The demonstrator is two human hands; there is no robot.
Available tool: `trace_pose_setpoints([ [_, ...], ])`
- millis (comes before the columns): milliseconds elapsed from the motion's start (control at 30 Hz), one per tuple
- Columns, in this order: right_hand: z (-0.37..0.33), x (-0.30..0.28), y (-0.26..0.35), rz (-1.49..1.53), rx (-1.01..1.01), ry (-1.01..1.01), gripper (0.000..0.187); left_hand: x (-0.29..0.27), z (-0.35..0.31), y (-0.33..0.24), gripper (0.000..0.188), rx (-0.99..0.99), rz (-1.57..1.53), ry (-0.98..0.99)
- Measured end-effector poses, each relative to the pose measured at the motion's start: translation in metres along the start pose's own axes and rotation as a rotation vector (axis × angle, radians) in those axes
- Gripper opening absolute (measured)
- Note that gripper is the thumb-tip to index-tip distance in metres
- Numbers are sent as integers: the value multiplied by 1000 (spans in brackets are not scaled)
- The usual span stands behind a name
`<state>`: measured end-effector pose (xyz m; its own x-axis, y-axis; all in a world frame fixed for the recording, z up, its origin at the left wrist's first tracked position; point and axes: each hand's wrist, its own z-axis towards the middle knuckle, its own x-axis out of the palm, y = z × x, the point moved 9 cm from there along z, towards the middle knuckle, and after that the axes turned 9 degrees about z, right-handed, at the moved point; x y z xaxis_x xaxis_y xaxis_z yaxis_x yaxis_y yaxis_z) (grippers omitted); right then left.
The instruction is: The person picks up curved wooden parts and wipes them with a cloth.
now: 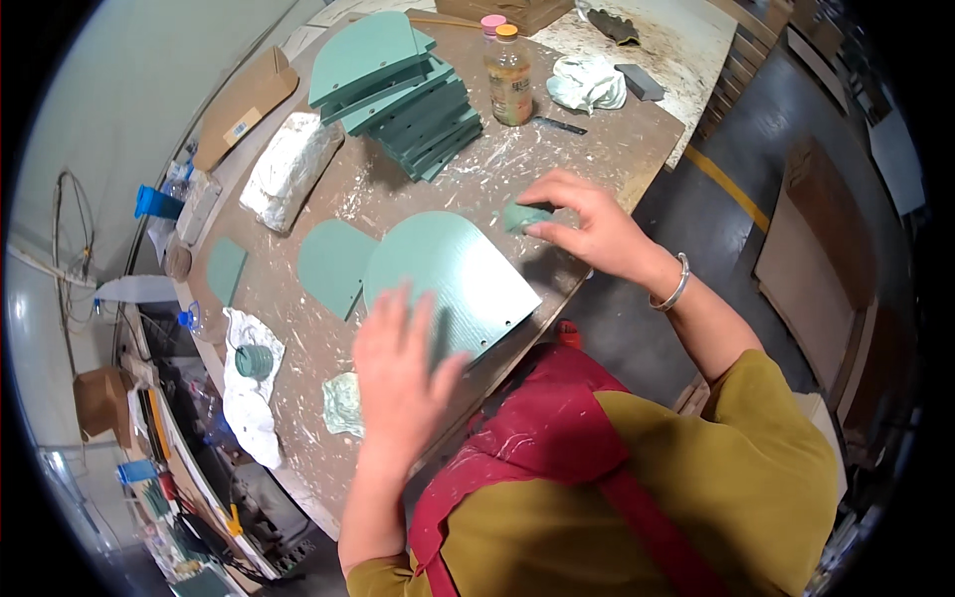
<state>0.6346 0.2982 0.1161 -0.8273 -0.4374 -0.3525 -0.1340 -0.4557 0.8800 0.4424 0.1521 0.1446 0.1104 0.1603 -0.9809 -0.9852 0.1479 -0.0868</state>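
Green board (453,259) lay under the open, empty left hand (403,373); right hand (595,224) pinched a pad (519,218); apparent rubbing next required flat contact.

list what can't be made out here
In the head view:
Bare left hand: blur hides whether it touches the large green round-topped panel.
Small green piece: partly covered by the bare right hand; full shape hidden.
Stacked green flat panels: overlap hides the exact count.
Brown box-like thing: cut off by the upper edge.
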Motion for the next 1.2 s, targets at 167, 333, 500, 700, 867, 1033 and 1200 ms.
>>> trace_pose_setpoints([
  [167, 17, 23, 9, 37, -108, 157, 30, 42, 1, -29, 69, 29, 82, 92],
  [333, 19, 28, 7, -19, -156, 403, 29, 42, 2, -27, 70, -34, 29, 161],
  [500, 33, 15, 11, 96, -144, 370, 29, 43, 3, -27, 70, -75, -1, 157],
  [700, 30, 33, 6, 53, -189, 541, 31, 41, 2, -27, 68, -95, -14, 134],
  [867, 41, 23, 7, 73, -176, 459, 30, 39, 3, -26, 71, -117, -41, 152],
  [1033, 29, 33, 9, 97, -141, 627, 30, 39, 3, -26, 71, -133, -67, 151],
  [1200, 38, 20, 8, 172, -92, 570, 30, 38, 2, -25, 70, -150, -78, 145],
])
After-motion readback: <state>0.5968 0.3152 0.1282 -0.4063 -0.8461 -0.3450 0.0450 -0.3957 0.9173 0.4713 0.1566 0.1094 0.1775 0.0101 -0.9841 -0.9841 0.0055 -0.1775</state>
